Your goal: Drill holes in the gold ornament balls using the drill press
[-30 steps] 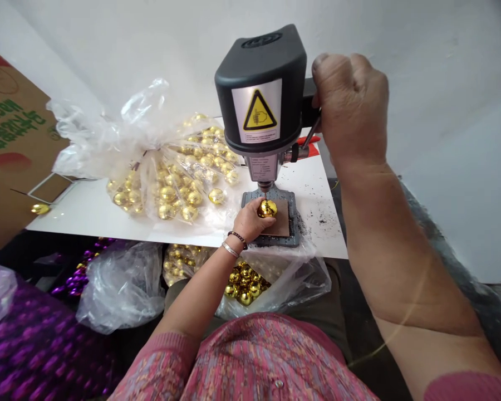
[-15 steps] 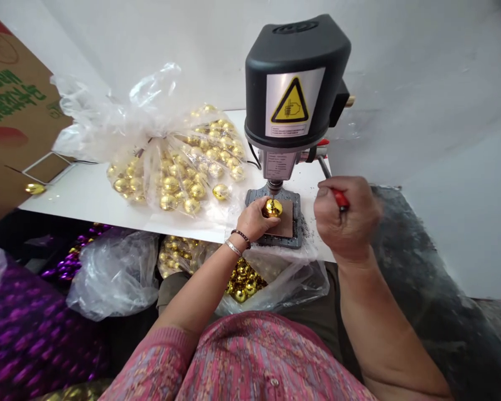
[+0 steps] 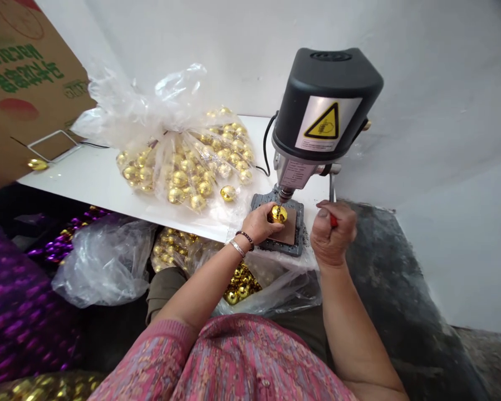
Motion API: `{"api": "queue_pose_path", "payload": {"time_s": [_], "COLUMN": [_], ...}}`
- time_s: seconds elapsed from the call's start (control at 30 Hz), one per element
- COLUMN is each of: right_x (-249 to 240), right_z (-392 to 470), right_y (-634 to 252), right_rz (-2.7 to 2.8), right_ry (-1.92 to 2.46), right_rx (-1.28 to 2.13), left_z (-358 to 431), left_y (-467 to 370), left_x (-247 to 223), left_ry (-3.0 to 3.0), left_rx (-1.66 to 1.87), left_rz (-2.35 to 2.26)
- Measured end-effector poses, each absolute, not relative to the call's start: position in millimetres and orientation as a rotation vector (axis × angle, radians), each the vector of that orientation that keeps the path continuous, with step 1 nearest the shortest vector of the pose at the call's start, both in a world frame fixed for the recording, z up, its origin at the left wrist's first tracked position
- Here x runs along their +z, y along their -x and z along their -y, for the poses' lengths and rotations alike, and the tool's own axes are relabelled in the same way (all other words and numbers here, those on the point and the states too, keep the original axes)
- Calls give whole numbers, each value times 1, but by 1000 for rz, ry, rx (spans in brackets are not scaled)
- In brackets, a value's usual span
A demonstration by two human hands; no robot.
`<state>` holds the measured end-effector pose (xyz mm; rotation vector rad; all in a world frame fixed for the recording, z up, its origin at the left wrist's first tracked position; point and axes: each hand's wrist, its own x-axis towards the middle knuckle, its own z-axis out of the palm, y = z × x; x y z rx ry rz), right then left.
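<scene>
In the head view, a black bench drill press (image 3: 329,100) with a yellow warning sign stands on the white table. My left hand (image 3: 259,224) is closed on a shiny gold ball (image 3: 279,214), pinched between thumb and fingers. The ball sits directly beneath the drill chuck (image 3: 284,194), over a brown board (image 3: 284,229) on the grey metal base (image 3: 297,250). My right hand (image 3: 333,233) is wrapped round the red-tipped feed lever (image 3: 333,220) at the drill's right side. Dark shavings are scattered on the base around the board.
A tied clear bag of gold balls (image 3: 179,167) lies left of the drill, one loose gold ball (image 3: 227,193) beside it. An open plastic bag with gold balls (image 3: 242,287) is at my lap. A cardboard box (image 3: 29,83) and a purple bag (image 3: 20,317) are at left.
The view has shifted, so the drill appears further right and lower. My right hand, still on the lever, has come lower and closer to the drill. My left hand keeps the gold ball under the chuck.
</scene>
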<state>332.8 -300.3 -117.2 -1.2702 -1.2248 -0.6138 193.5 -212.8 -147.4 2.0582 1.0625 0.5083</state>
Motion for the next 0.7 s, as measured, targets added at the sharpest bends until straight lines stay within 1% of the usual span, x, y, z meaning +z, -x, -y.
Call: {"api": "queue_pose_path", "payload": {"time_s": [0.07, 0.13, 0.27, 0.3, 0.33, 0.37, 0.43, 0.5, 0.6, 0.7], "right_x": [-121, -113, -60, -43, -27, -14, 4, 9, 4, -1], "right_z": [299, 302, 307, 306, 303, 300, 294, 288, 284, 282], "right_y": [-331, -329, -330, -333, -335, -338, -343, -345, -344, -342], "right_rz": [1202, 1159, 1074, 1052, 1027, 999, 965, 947, 895, 849], "right_ry": [1272, 1306, 1408, 1443, 1494, 1509, 1520, 1517, 1502, 1481], "right_rx": [-595, -563, -488, -431, -263, -170, -99, -103, -115, -132], "left_z": [213, 212, 213, 215, 218, 221, 231, 240, 246, 233], "left_y": [-193, -193, -196, -195, -192, -186, -168, -141, -96, -67], "left_x": [-147, -148, -147, -145, -143, -140, -136, -135, -139, -144], "left_ry": [-2066, -2069, -2051, -2038, -2025, -2014, -2029, -2067, -2045, -2023], "left_rx": [501, 498, 519, 531, 543, 549, 510, 414, 313, 417], "left_rz": [-1066, -1071, -1063, -1057, -1053, -1052, -1010, -900, -757, -943]}}
